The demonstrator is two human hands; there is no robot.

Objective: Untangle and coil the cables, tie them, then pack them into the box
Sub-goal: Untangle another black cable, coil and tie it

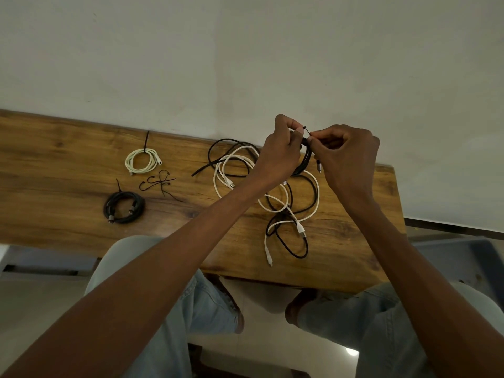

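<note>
— What carries it all?
— A wooden tabletop (68,148), set against a pale wall.
— And on the left part?
— A white coil (141,160), tied with a black tie at its far side. Nearer the front edge, a black coil (124,207), also tied. Between them, loose ties (161,185) in a small scatter.
— The right part?
— A tangle (275,197) of black and white cables, looped over one another, with a white plug end near the front edge.

Both hands, left (281,151) and right (346,154), pinch a tie (307,131) round a black coil (304,159). Loose cables (272,197) sprawl on the table (68,159) below
</note>
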